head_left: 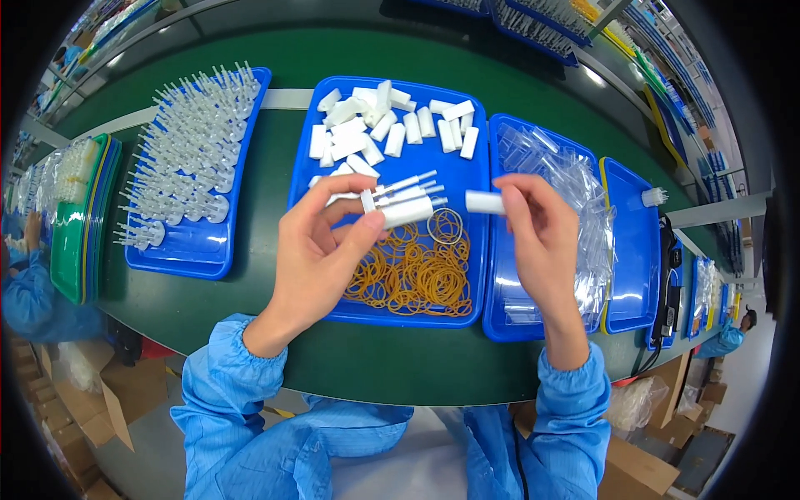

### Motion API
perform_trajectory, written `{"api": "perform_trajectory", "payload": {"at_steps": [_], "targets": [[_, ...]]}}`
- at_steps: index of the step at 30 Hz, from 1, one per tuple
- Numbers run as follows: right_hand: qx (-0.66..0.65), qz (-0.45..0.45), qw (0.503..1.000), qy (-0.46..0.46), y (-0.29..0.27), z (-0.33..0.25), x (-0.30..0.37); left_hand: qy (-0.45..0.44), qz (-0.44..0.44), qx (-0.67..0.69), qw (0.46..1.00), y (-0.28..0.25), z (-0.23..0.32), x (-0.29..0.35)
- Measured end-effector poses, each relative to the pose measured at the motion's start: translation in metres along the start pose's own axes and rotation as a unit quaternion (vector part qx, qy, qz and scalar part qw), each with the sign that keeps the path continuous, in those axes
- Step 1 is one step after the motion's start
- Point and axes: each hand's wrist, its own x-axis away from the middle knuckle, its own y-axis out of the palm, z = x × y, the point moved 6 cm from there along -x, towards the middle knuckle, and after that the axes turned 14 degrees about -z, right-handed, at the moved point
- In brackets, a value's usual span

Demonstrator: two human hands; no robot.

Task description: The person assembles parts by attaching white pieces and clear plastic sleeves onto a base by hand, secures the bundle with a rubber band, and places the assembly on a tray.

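Pale pronged plastic part (400, 196) clamped in fingers, left hand (312, 250); short white cylinder (484, 202) pinched in fingers, right hand (543, 246).

Bare tabletop (408, 367) affords passage at 6 o'clock and, between blue trays (196, 254), at 9 o'clock, while pronged parts (183, 158) at 10 o'clock, piled white cylinders (384, 127) at 12 o'clock and heaped clear plastic pieces (558, 212) at 3 o'clock obstruct low travel.

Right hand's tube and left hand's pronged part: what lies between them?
In the head view, a bare gap separates tube and pronged part; the blue tray shows behind.
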Motion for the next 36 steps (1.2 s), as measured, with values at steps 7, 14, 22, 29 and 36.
{"api": "perform_trajectory", "payload": {"at_steps": [7,14,22,29,36], "targets": [[-0.302,0.029,0.952,0.032,-0.001,0.035,0.052,-0.019,-0.091,-0.118,0.989,0.029,-0.007,0.010],[-0.358,-0.048,0.931,0.043,0.004,0.037,0.058,-0.008,-0.091,-0.115,0.989,0.033,-0.016,0.011],[-0.298,-0.019,0.954,0.041,0.002,0.042,0.059,-0.005,-0.118,-0.154,0.981,0.035,-0.014,0.009],[-0.316,-0.044,0.945,0.065,0.011,0.039,0.062,0.004,-0.142,-0.179,0.974,0.042,-0.014,0.008],[-0.309,-0.029,0.943,0.117,0.013,0.042,0.064,0.013,-0.142,-0.188,0.972,0.043,-0.013,0.010]]}}
